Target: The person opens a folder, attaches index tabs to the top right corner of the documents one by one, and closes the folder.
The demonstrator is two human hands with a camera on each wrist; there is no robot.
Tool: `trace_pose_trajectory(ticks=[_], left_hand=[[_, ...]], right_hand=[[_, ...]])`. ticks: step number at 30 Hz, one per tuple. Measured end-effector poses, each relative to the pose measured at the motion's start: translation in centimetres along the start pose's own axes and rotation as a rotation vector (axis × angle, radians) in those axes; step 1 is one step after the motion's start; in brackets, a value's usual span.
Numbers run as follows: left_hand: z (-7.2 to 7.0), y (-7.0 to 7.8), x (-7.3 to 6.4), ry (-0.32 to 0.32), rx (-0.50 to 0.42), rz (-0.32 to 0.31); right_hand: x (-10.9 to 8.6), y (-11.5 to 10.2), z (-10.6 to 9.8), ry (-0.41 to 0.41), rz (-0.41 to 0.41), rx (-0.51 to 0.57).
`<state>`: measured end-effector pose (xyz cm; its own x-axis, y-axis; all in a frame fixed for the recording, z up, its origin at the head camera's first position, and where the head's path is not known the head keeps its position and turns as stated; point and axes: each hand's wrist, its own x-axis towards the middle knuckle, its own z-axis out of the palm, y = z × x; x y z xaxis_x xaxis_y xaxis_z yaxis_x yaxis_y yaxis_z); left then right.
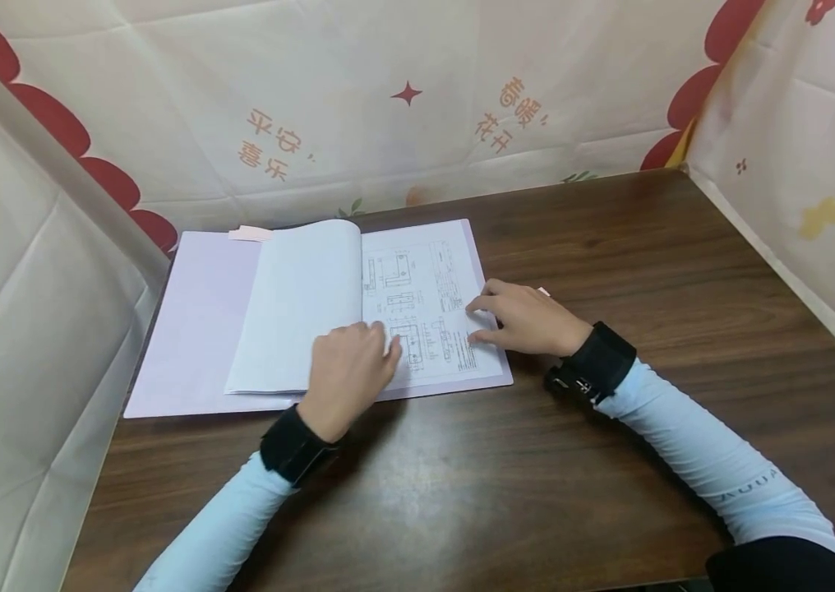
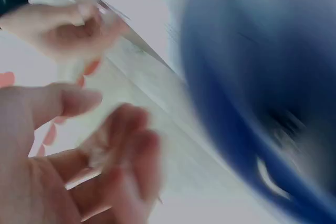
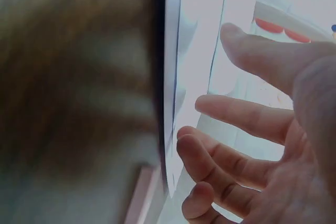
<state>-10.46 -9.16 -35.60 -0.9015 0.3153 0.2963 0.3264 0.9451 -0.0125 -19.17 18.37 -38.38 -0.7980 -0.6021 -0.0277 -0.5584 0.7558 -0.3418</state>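
Observation:
A lilac folder (image 1: 203, 304) lies open on the table, holding white sheets. Its turned-over left pages (image 1: 295, 304) look blank and curve up near the middle. The right-hand sheet (image 1: 428, 255) carries technical drawings and small text. My left hand (image 1: 351, 370) is over the folder's lower middle, and in the left wrist view its fingers (image 2: 139, 166) are loosely bent around nothing. At the sheet's right edge is my right hand (image 1: 528, 316), thumb and fingers spread apart; the right wrist view shows its fingertips close over the paper (image 3: 197, 51) with nothing between them.
The brown wooden table (image 1: 432, 477) extends in front and to the right. A pale pink tab (image 1: 249, 233) sticks out at the folder's top edge. Printed cloth (image 1: 403, 49) hangs behind, with more cloth at both sides. A blurred dark blue shape (image 2: 252, 103) fills much of the left wrist view.

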Motion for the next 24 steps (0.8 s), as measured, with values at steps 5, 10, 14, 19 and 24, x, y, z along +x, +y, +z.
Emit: trace_pose_trajectory(ticks=[5, 10, 14, 19, 24], left_hand=[[0.8, 3.6, 2.4, -0.098, -0.037, 0.09], [1.5, 6.5, 4.1, -0.119, -0.062, 0.16], [1.8, 7.9, 5.1, -0.13, -0.067, 0.184], [2.6, 9.1, 5.9, -0.181, -0.067, 0.198], [3.8, 9.7, 6.4, -0.245, -0.076, 0.203]], right_hand=[[-0.3, 2.7, -1.5, 0.083, 0.112, 0.028], [-0.7, 5.5, -2.1, 0.084, 0.263, 0.067], [-0.7, 6.2, -2.1, 0.047, 0.309, 0.111], [-0.5, 6.4, -2.1, 0.031, 0.357, 0.119], [-0.4, 6.6, -2.1, 0.032, 0.384, 0.131]])
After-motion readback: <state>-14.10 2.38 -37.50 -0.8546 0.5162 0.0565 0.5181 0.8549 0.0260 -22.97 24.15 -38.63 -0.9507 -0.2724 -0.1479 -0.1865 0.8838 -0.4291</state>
